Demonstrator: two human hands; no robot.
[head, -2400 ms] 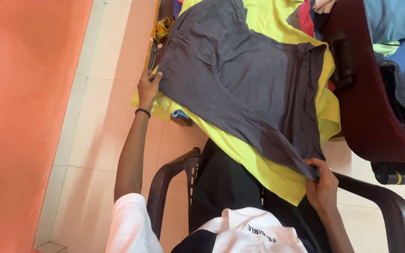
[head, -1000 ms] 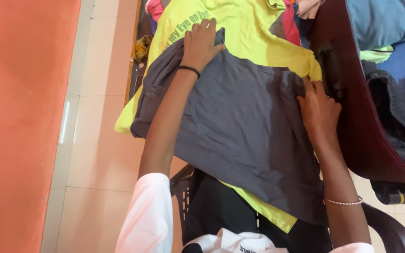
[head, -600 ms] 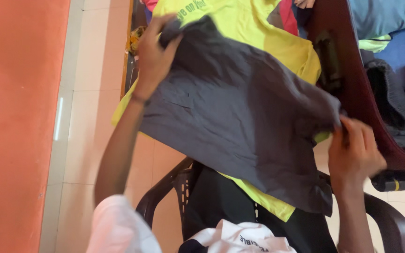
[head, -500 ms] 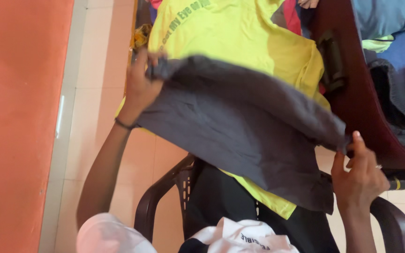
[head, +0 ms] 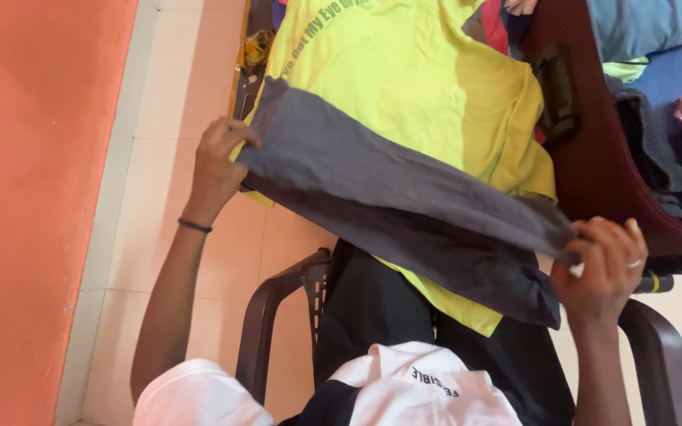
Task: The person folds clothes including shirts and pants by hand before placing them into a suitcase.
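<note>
Looking down from the head camera, so it's the only view to go through. Both hands are stretching out a folded dark grey cotton garment (head: 404, 205) like a long band across the lap. The left hand (head: 219, 170) has its fingers curled tight around the far left corner of that grey cloth, with a thin black wristband (head: 194, 226) on the wrist. The right hand (head: 605, 264) pinches the near right corner, fingers bunched closed on the fabric, and there's a ring on one finger.

The grey garment hangs in the air between the two hands, tilted, its left end higher up the frame than its right. Right under it lies a bright yellow-green t-shirt (head: 412, 87) spread flat, with some green lettering near its top edge. The lower edge of that yellow shirt pokes out below the grey one, over black trousers (head: 380, 315).

The person sits in a dark brown plastic armchair (head: 266, 315) on a pale tiled floor (head: 159, 118). Off to the right is a maroon chair (head: 593, 158) piled with blue and dark clothes (head: 657, 87). An orange wall (head: 33, 197) runs along the left.
</note>
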